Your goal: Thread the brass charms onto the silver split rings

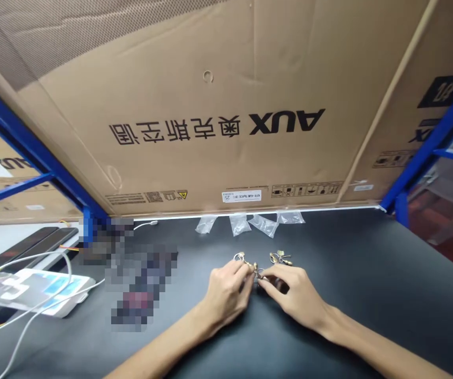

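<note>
1. Metal ring (259, 271), small, with brass-coloured pieces: between the two hands, over the middle of the table (368, 268).
2. Left hand (226, 293): fingertips narrowed in a pinch at the ring's left side, apparently steadying so slight a part.
3. Right hand (301, 296): thumb and finger closed on the ring's right side; the opposed grip probably keeps it from turning.
4. Left key ring (238, 257), with small metal pieces: just beyond the left hand; whether they touch, cannot tell.
5. Right key ring (280, 257), with similar pieces: lying just beyond the right hand, seemingly within easy reach.
6. Clear bags (264, 226), four: in a row along the table's far side, presumably out of the hands' way.
7. Cardboard box (218, 168), large, lettering upside down: behind the far edge, like a back wall.
8. White cable (25, 329) and phones (29, 247): far left, well apart from the hands.
</note>
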{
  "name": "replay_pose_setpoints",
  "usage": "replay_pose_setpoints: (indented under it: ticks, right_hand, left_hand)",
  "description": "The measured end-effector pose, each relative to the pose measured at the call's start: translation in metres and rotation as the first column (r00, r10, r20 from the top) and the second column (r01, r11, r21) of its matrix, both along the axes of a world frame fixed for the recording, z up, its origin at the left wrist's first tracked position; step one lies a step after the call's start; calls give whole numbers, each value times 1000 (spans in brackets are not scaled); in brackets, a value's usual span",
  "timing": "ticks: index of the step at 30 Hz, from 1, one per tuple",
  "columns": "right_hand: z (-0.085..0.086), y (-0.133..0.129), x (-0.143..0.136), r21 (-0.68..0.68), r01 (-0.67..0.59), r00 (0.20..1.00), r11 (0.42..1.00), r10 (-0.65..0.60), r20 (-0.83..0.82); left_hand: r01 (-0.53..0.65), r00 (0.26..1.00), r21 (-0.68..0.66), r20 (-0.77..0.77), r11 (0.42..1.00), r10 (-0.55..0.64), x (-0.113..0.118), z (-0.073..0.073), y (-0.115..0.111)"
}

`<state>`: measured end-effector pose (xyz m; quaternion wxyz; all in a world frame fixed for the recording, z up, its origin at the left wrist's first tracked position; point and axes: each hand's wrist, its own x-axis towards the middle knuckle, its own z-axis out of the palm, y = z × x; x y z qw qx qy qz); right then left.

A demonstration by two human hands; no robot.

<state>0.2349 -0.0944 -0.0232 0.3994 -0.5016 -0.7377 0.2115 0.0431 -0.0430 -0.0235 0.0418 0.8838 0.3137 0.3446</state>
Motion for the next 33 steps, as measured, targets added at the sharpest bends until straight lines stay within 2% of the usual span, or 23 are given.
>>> replay_pose_setpoints:
  ticks: [4,8,12,14,16,19,21,23,27,29,31,33]
  right_hand:
    - [-8,1,-5,16,-23,1000,1000,23,13]
    - [-18,5,-10,2,-35,999,999,35,23]
    - [-18,7,-10,1,-15,1000,1000,15,-1]
    - [-13,7,-6,0,-14,999,1000,14,-44]
    - [-7,8,2,-9,-7,995,1000,6,-95]
    - [1,14,18,-77,8,988,997,-20,-154]
    - [6,19,30,-171,-41,980,984,6,-198]
    - [10,24,41,-248,-105,977,963,54,-205]
    - [18,27,55,-452,-235,968,860,248,-33]
    - [19,27,59,-516,-227,948,826,309,77]
    - [17,28,62,-480,-155,927,863,295,231]
    - [16,28,63,-377,-87,896,922,237,375]
  left_hand:
    - [-59,992,-130,100,990,72,3,-4,-4]
    - [-62,981,-219,164,974,99,4,-14,-4]
    - [42,974,-163,228,986,-4,-1,-18,1]
    - [125,970,-111,224,986,-98,-6,-17,6]
    - [158,969,-87,203,984,-138,-12,-16,13]
    - [23,985,-77,171,997,-10,-18,-17,26]
    - [-94,987,-83,126,992,104,-20,-19,35]
    - [-153,986,-84,48,985,157,-21,-22,43]
    - [-144,977,-80,-167,986,129,-23,-25,49]
    - [-119,958,-74,-271,990,95,-24,-23,48]
    - [-95,931,-60,-360,994,68,-23,-21,45]
    - [-92,900,-42,-431,995,65,-21,-17,42]
